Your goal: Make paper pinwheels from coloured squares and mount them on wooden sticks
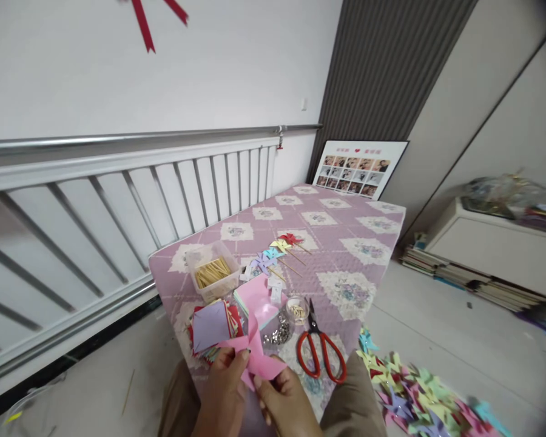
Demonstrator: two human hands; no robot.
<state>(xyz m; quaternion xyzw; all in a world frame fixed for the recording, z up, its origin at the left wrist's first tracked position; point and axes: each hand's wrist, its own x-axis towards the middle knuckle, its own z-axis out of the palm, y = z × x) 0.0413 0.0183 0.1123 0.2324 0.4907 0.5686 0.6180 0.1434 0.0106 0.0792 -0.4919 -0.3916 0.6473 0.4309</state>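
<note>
A pink paper pinwheel [260,363] is held up between my two hands over the near end of the table. My left hand [225,382] pinches it at the left, with the thumb close to its middle. At its lower right, my right hand [284,394] grips a blade, fingers curled behind the paper. Just beyond are a stack of pink paper squares [257,297], a pile of small metal pins [279,332] and a round clear tub [297,309] of small pale pieces. Red-handled scissors [318,349] lie to the right, and a stack of cut squares [212,326] sits to the left.
A plastic box [213,270] of thin sticks stands at the table's left. Several finished pinwheels on sticks [273,255] lie farther back on the patterned tablecloth [350,288]. Many pinwheels [418,394] are heaped on the floor at right. A white radiator [186,188] runs along the left wall.
</note>
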